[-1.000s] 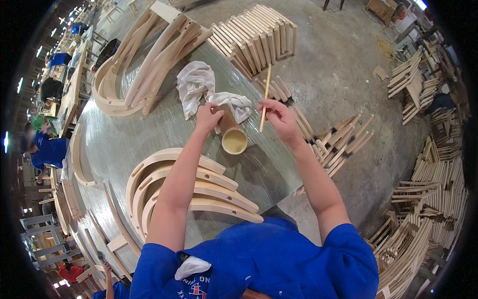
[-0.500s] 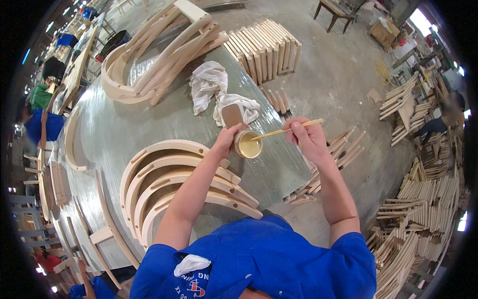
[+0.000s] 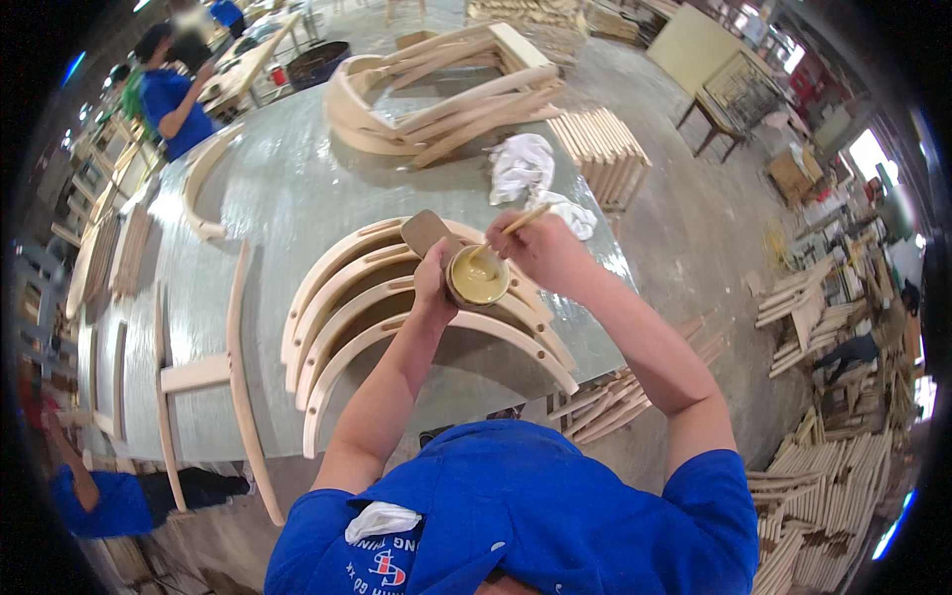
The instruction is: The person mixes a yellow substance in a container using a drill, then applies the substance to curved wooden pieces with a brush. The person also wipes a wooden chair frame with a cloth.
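Note:
My left hand (image 3: pixel 433 283) grips a small round cup (image 3: pixel 477 277) of yellowish glue, held above a stack of curved wooden pieces (image 3: pixel 397 317) on the grey table (image 3: pixel 268 208). My right hand (image 3: pixel 540 248) holds a thin wooden stick (image 3: pixel 511 229) whose tip dips into the cup. A flat brown piece (image 3: pixel 426 231) sticks up behind the cup by my left fingers.
White rags (image 3: pixel 526 169) lie beyond my hands, beside a row of wooden slats (image 3: pixel 600 149). More curved frames (image 3: pixel 436 99) are piled at the table's far end. A straight frame (image 3: pixel 213 372) lies at the left. A person in blue (image 3: pixel 174 94) stands far left. Wood stacks cover the floor on the right (image 3: pixel 823 476).
I have lifted the cup toward me, over the curved pieces. The stick, held level half a second ago, now dips into the glue. My view has shifted.

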Action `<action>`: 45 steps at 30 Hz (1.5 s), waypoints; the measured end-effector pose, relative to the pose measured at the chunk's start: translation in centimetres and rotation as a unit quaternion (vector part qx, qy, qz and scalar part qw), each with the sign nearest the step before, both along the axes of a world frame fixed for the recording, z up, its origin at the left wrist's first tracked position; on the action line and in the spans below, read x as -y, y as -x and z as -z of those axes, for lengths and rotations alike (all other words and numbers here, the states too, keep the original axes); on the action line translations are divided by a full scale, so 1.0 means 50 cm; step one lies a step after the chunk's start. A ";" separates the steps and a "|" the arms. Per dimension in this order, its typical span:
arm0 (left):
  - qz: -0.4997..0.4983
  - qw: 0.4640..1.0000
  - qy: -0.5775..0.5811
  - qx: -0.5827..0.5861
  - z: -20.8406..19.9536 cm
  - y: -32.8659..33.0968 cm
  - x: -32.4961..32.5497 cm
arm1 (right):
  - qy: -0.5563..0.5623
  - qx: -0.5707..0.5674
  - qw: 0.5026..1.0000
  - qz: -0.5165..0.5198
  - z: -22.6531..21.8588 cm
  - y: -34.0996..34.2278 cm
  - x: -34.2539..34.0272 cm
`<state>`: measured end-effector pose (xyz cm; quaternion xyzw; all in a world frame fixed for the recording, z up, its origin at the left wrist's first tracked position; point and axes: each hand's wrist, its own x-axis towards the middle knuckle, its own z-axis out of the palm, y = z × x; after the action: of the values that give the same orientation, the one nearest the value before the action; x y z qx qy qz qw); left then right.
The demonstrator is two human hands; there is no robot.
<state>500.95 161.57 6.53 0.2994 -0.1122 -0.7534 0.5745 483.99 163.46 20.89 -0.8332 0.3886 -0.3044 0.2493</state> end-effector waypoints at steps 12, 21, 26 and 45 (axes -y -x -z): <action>-0.214 0.969 0.121 -0.026 -0.142 -0.291 -0.235 | 0.054 0.031 0.985 -0.160 -0.075 -0.274 -0.203; -0.330 0.934 0.133 -0.021 -0.184 -0.352 -0.346 | 0.204 0.090 0.942 -0.250 -0.081 -0.359 -0.227; -0.373 0.920 0.115 -0.028 -0.193 -0.336 -0.396 | 0.122 0.070 0.945 -0.294 -0.098 -0.341 -0.251; -0.454 0.887 0.079 0.023 -0.134 -0.123 -0.473 | 0.101 0.076 0.938 -0.323 -0.043 -0.158 -0.260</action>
<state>507.10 185.21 13.25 0.2886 -0.0360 -0.3924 0.8726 491.88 176.48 23.05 -0.9091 0.0458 -0.3075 0.2771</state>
